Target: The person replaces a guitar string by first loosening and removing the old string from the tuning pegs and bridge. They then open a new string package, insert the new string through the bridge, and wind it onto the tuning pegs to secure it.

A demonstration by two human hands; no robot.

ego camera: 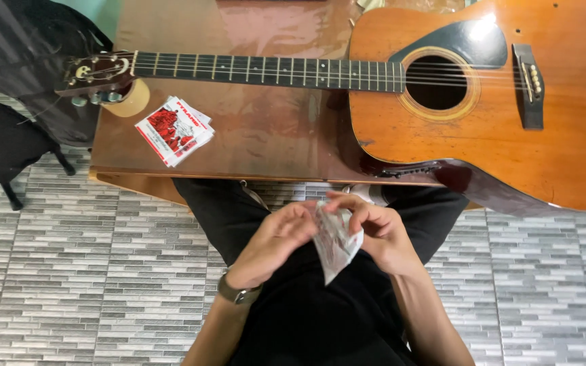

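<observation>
My left hand and my right hand meet over my lap, both pinching a small white paper packet with red print. The packet hangs between my fingers, its lower corner pointing down. A watch sits on my left wrist. Beyond my hands, an acoustic guitar lies flat on a glossy brown table, its neck stretching left to the headstock. A roll of tape props the headstock.
A small stack of red-and-white packets lies on the table near its front-left edge. A dark chair with black cloth stands at the left. The floor is grey patterned tile.
</observation>
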